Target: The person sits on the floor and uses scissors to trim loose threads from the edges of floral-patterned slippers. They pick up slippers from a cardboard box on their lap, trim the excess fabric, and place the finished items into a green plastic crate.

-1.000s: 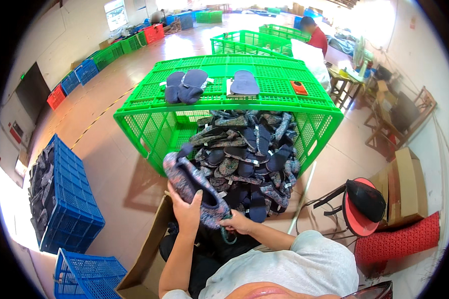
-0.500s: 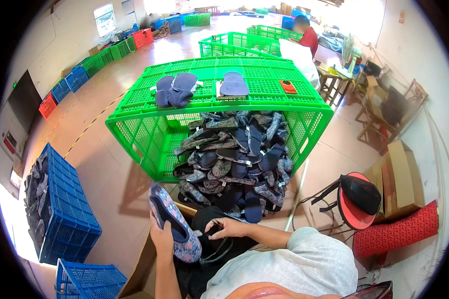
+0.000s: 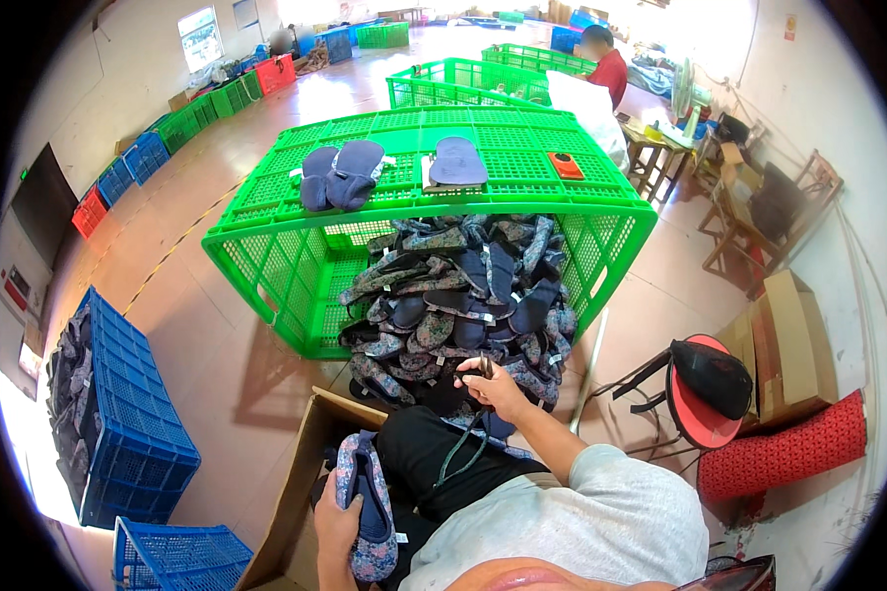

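My left hand point(image 3: 337, 522) grips a floral slipper point(image 3: 367, 507) by its side, low over my lap and beside the open cardboard box point(image 3: 301, 473). The slipper has a dark blue lining and a small white tag on its edge. My right hand point(image 3: 500, 391) is raised in front of the pile of slippers point(image 3: 463, 286), fingers curled round a small dark tool point(image 3: 486, 366) that looks like thread snips. A greenish cord point(image 3: 460, 458) hangs in a loop below that hand. The pile of floral and dark-soled slippers spills from a green crate point(image 3: 296, 266) lying on its side.
On the crate lie folded dark blue slippers point(image 3: 345, 177), a dark blue sole point(image 3: 457, 163) and an orange object point(image 3: 566, 165). Blue crates point(image 3: 143, 424) stand at left. A red stool point(image 3: 708, 404) with a black cap is at right. A co-worker in red point(image 3: 609, 74) sits beyond.
My left hand has lowered the slipper toward the box and my lap. My right hand has moved away from it, forward and right toward the pile, still with the small dark tool.
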